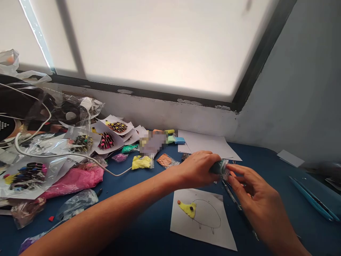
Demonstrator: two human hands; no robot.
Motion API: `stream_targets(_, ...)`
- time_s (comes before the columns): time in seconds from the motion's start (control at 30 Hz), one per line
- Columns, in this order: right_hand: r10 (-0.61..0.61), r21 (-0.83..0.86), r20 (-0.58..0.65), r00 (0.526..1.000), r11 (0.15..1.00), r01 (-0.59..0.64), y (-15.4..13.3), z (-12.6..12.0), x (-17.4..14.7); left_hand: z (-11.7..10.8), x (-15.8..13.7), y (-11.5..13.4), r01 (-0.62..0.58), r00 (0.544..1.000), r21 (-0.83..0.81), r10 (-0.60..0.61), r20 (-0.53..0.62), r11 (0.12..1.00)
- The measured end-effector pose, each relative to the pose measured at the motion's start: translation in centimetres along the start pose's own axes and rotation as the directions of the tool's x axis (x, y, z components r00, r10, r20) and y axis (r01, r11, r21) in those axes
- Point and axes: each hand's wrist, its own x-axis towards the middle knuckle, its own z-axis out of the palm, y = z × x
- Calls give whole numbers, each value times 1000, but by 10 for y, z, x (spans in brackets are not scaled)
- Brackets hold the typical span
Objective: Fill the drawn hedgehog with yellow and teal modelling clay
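Observation:
My left hand (201,169) is closed on a small clear packet of dark green clay (218,167), above the drawing. From the right, the thumb and fingertips of my right hand (255,192) pinch the packet's crumpled plastic end. Below them a white sheet (197,234) lies on the table, with a hedgehog outline drawn on it. Its pointed head is filled with yellow clay (188,209), with a dark eye and an orange-brown nose. A slim pen-like tool (247,220) lies beside the sheet, partly hidden by my right hand.
Packets of yellow clay (141,162) and orange clay (166,160) lie behind my left arm. Finished hedgehog pictures (117,127), plastic bags and a white cable (66,155) crowd the left. White paper (207,142) lies by the wall. A blue object (310,199) is at right.

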Motion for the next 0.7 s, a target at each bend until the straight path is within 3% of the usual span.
stream_targets(0.13, 102, 15, 44, 994, 995, -103, 2, 2, -1, 2, -4, 2, -26, 998, -1, 26, 63, 1000)
stream_targets(0.37, 270, 206, 106, 957, 936, -287, 3, 1, 3, 2, -3, 5, -18, 996, 65, 12, 84, 998)
stream_targets(0.5, 268, 290, 120, 956, 911, -292, -1, 1, 4, -4, -3, 7, 26, 997, 26, -28, 74, 999)
stream_targets(0.7, 212, 194, 116, 970, 953, -231, 4, 5, 1, -3, -3, -1, 7, 998, 34, -9, 58, 999)
